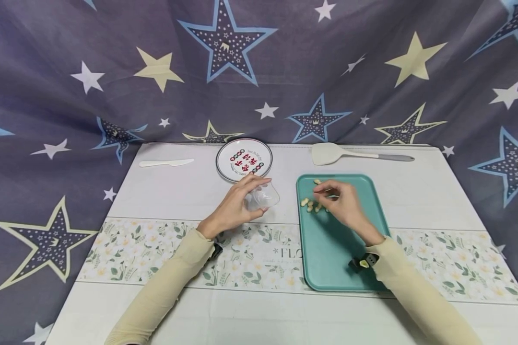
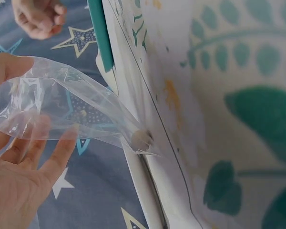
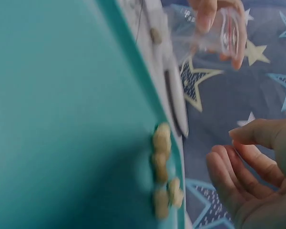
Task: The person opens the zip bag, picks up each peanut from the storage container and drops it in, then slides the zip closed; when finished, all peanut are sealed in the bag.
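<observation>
My left hand (image 1: 235, 203) holds a clear plastic bag (image 1: 264, 195) by its mouth, thumb on one side and fingers spread on the other. In the left wrist view, one brownish peanut (image 2: 141, 140) sits in the low corner of the bag. My right hand (image 1: 341, 201) is raised over the teal tray (image 1: 334, 251), its fingers loosely bent and nothing visible between them. Several unshelled peanuts (image 1: 310, 206) lie near the tray's far left part, beside and partly under that hand. The right wrist view shows a row of these peanuts (image 3: 161, 140) along the tray's edge.
Beyond the bag is a round white plate (image 1: 244, 159) with red characters and a dark rim. A white knife (image 1: 167, 163) lies at the back left. Behind the tray rests a cream spatula (image 1: 328, 154) with a grey handle end. A star-patterned curtain (image 1: 285, 72) hangs behind the table.
</observation>
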Demonstrator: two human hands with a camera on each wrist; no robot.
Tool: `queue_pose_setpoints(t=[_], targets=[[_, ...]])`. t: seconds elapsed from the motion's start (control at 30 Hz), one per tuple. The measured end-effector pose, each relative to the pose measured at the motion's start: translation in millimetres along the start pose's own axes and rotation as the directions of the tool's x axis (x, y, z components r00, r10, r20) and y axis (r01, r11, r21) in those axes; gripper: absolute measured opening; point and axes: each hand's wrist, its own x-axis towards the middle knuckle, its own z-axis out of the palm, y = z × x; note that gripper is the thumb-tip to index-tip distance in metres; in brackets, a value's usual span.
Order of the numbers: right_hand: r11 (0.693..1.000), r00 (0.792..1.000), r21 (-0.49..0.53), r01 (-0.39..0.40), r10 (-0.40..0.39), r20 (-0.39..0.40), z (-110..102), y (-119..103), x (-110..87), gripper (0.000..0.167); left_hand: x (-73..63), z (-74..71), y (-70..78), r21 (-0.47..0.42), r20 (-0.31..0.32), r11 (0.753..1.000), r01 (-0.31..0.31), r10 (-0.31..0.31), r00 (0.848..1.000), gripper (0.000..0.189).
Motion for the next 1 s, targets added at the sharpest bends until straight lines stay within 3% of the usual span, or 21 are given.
queue_pose_setpoints(t=[0.27, 0.53, 1.0], targets=[[0.993, 0.999, -0.116, 0.016, -0.019, -0.026, -27.3, 23.5, -1.3, 0.013, 0.0, -0.2, 0.6, 0.009, 0.001, 1.000, -0.004, 0.004, 1.000, 0.075], [0.964, 0.998, -0.259, -0.056, 0.063, 0.020, -50.3, 40.9, -0.3, 0.021, -0.3, -0.5, 0.2, 0.015, 0.008, 1.000, 0.001, -0.001, 1.000, 0.076], [0.926, 0.989, -0.368, -0.083, 0.122, 0.083, -60.2, 54.6, 3.7, 0.019, -1.9, -2.6, -0.7, 0.026, 0.005, 1.000, 0.004, -0.005, 1.000, 0.076]])
